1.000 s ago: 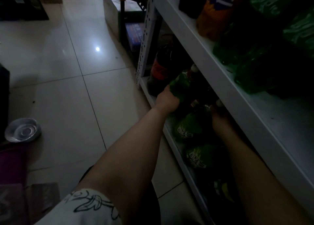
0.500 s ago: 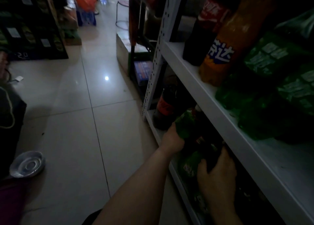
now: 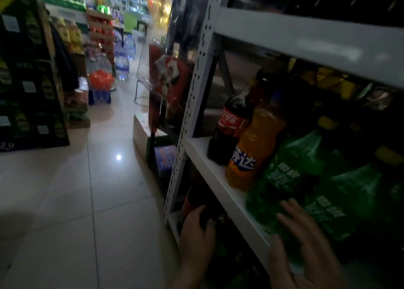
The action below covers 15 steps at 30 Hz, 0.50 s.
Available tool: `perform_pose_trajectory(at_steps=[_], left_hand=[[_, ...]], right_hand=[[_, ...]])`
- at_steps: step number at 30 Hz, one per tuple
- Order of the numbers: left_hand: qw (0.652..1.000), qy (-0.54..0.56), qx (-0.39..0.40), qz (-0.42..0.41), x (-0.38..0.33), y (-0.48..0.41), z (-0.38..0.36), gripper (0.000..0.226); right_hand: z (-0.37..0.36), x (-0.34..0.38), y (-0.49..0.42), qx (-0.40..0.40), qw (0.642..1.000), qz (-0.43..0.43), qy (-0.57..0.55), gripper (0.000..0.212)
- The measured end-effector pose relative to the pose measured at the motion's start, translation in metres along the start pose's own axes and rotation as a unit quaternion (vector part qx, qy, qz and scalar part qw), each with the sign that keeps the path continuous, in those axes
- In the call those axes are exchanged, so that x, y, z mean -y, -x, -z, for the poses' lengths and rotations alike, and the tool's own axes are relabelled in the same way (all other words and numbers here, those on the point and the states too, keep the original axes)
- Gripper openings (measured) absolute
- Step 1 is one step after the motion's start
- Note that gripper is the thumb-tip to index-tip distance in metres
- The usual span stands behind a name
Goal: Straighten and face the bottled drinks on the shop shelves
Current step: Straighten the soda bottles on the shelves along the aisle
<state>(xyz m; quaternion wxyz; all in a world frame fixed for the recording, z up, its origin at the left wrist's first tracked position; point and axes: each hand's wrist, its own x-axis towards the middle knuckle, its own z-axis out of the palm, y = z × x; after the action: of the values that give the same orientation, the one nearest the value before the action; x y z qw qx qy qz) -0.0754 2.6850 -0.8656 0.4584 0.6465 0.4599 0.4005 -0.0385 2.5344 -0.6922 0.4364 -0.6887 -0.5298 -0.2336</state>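
Left hand (image 3: 196,229): low at the bottom tier, thumb and fingers curled round a dark bottle (image 3: 205,217); its label is too dim to read.
Right hand (image 3: 306,245): released, fingers straight and spread, laid against the nearest green bottle at the front edge of the middle shelf (image 3: 209,155).
Nearest green bottle (image 3: 273,199): on the middle shelf at the lip, leaning; white Chinese characters on a green label, blurred.
Other green bottles (image 3: 354,192): packed beside and behind it, same label, yellow caps behind them.
Orange soda bottle (image 3: 253,144): just left of the green ones; blue label with white characters, "达" legible, Fanta-style.
Cola bottle (image 3: 227,131): at the shelf's left end, touching the orange one; red label with white Coca-Cola script in Chinese.
Upright (image 3: 196,92): white perforated post at the shelf's left end.
Floor (image 3: 76,201): pale glossy tiles with one bright light reflection.
Dark display stand (image 3: 28,81): across the aisle, "2.0" at its foot.
Water jugs (image 3: 122,63): far down the aisle, blurred.
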Motion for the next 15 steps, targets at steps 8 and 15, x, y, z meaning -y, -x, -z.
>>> perform_pose_trajectory(at_steps=[8, 15], left_hand=[[0.977, 0.032, 0.033, -0.208, -0.104, 0.03, 0.019, 0.035], [0.973, 0.017, 0.11, -0.202, -0.126, 0.057, -0.001, 0.049]], right_hand=[[0.027, -0.036, -0.016, -0.201, 0.974, 0.038, 0.098, 0.036], [0.021, -0.067, 0.012, -0.243, 0.914, -0.306, -0.105, 0.065]])
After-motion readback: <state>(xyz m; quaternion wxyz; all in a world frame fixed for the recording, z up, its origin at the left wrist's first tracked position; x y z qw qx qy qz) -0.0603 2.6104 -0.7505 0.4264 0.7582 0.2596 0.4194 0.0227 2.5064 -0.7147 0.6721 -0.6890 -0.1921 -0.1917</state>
